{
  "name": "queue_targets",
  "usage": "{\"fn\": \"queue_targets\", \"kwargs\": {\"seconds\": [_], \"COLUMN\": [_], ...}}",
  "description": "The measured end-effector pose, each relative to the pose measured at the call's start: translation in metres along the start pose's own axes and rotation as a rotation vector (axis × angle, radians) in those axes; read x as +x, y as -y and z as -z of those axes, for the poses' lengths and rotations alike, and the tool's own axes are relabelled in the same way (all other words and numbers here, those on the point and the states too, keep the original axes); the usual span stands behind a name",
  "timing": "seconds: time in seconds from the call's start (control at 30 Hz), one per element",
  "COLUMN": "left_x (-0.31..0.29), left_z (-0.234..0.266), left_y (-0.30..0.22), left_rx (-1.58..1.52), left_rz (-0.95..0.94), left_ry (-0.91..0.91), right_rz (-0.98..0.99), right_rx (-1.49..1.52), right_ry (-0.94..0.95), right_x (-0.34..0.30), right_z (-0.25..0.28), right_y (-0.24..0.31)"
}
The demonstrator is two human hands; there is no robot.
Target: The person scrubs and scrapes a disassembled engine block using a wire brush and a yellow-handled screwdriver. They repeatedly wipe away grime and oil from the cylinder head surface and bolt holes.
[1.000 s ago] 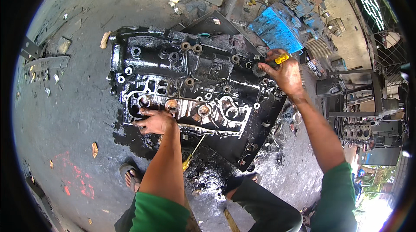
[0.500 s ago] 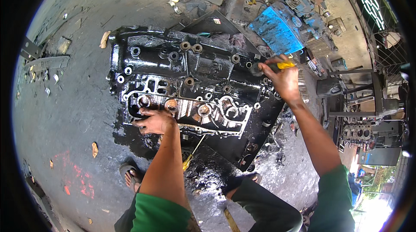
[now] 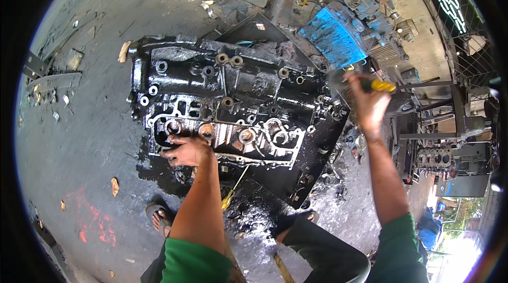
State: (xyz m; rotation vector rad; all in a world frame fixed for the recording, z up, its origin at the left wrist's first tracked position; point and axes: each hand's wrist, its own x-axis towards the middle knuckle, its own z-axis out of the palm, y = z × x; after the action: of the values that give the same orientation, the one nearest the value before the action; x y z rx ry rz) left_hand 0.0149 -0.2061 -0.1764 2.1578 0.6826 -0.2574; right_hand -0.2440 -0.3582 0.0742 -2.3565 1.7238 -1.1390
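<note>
A large, oily black engine block (image 3: 206, 79) lies on the ground before me, its bare metal gasket edges and round openings facing up. My left hand (image 3: 188, 152) rests on the block's near left part, fingers spread over the edge of an opening. Off the block's right end, my right hand (image 3: 370, 106) is raised and closed round a yellow-handled tool (image 3: 382, 86). Its dark working end points left and is smeared by motion, so its kind is unclear. A yellow-handled screwdriver (image 3: 227, 199) leans against the block's near edge, shaft upward.
Under the block is a dark flat sheet (image 3: 280, 185), wet with oil. Beyond its right end stands a blue machine with a motor (image 3: 336, 34). A metal stand (image 3: 428, 136) and another engine part (image 3: 435, 157) are at the right. My sandalled foot (image 3: 159, 217) is near the block.
My right hand has moved right, carrying the yellow-handled tool off the block's right end. My left hand stays on the block. The view has shifted slightly.
</note>
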Motion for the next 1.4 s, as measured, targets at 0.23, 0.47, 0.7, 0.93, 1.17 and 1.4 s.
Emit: {"fn": "queue_targets", "kwargs": {"seconds": [0.23, 0.47, 0.7, 0.93, 1.17, 1.4], "left_x": [0.002, -0.006, -0.007, -0.005, -0.002, -0.003], "left_z": [0.001, 0.009, 0.009, 0.008, 0.004, 0.004], "left_y": [-0.001, -0.009, -0.009, -0.007, -0.005, -0.004], "left_rx": [0.062, 0.033, 0.026, 0.026, 0.033, 0.029], "left_rz": [0.002, 0.01, 0.014, -0.004, -0.006, -0.008], "left_ry": [-0.009, -0.002, -0.012, -0.003, -0.006, 0.01], "right_rz": [-0.104, -0.042, 0.319, 0.34, 0.499, 0.588], "right_rx": [-0.028, 0.151, 0.106, 0.178, -0.006, -0.063], "right_ry": [-0.011, -0.072, 0.189, 0.43, 0.454, 0.323], "right_x": [-0.033, -0.009, -0.024, -0.007, 0.016, 0.02], "right_z": [-0.017, 0.007, -0.023, -0.031, -0.015, -0.011], "right_y": [-0.057, -0.017, -0.011, -0.001, -0.007, -0.003]}}
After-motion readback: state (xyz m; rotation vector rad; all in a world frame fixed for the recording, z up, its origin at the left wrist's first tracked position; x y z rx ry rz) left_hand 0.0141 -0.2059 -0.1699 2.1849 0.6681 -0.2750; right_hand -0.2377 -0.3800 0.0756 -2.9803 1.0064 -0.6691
